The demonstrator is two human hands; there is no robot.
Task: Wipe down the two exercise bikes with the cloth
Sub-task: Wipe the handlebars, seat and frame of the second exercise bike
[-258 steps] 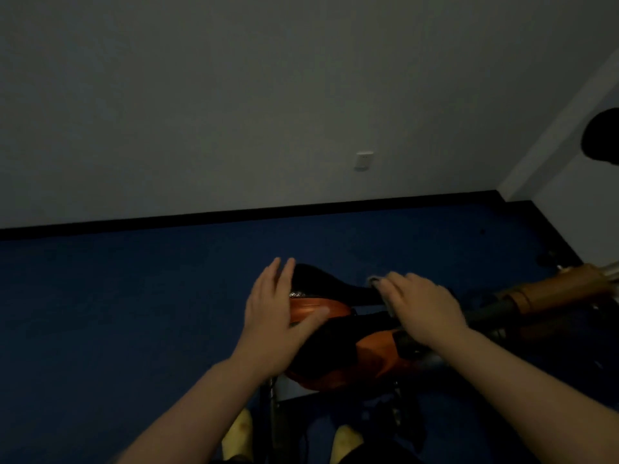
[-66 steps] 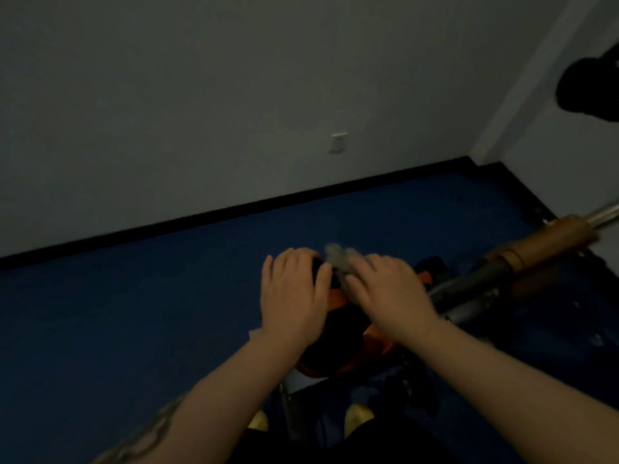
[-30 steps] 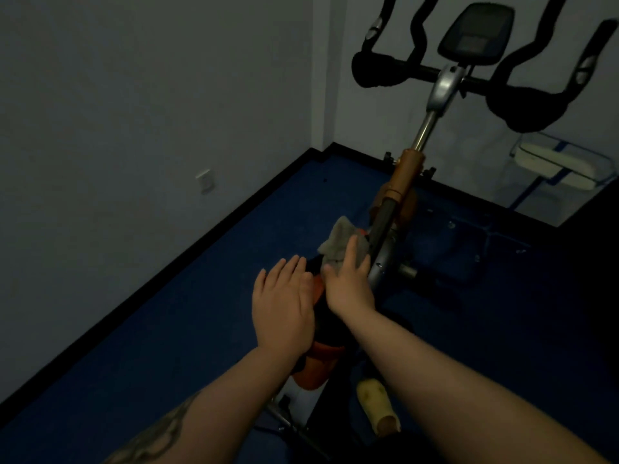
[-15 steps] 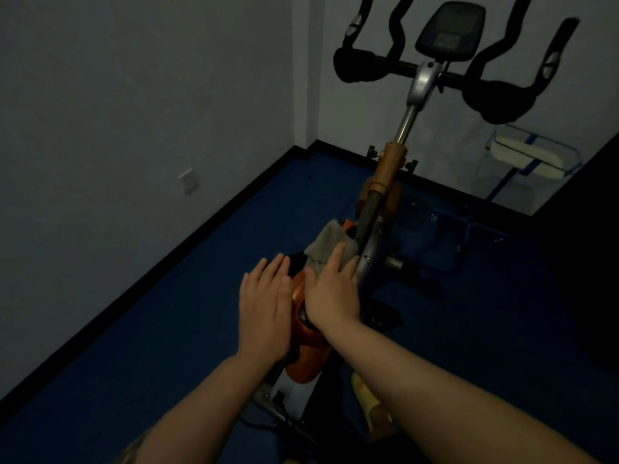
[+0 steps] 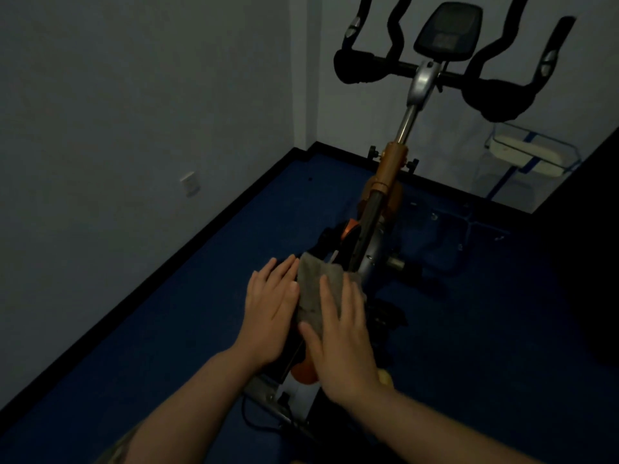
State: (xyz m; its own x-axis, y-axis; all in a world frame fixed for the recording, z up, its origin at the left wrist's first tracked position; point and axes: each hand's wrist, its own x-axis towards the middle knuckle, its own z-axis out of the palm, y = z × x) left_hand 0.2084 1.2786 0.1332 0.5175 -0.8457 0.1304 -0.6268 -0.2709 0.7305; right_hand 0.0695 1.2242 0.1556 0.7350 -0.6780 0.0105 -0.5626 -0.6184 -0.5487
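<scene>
A dim exercise room: spin bike point(image 5: 388, 182) on blue carpet point(image 5: 167, 329).

The bike's saddle point(image 5: 303, 370) is mostly hidden under both hands and the cloth point(image 5: 315, 293); handlebar tips are cropped

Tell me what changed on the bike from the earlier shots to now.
The view swung right, bringing the handlebars into sight. The right hand slid the grey cloth forward along the frame. The left hand stays flat beside it.

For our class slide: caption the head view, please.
Right hand presses grey cloth on exercise bike; left hand rests alongside.
</scene>
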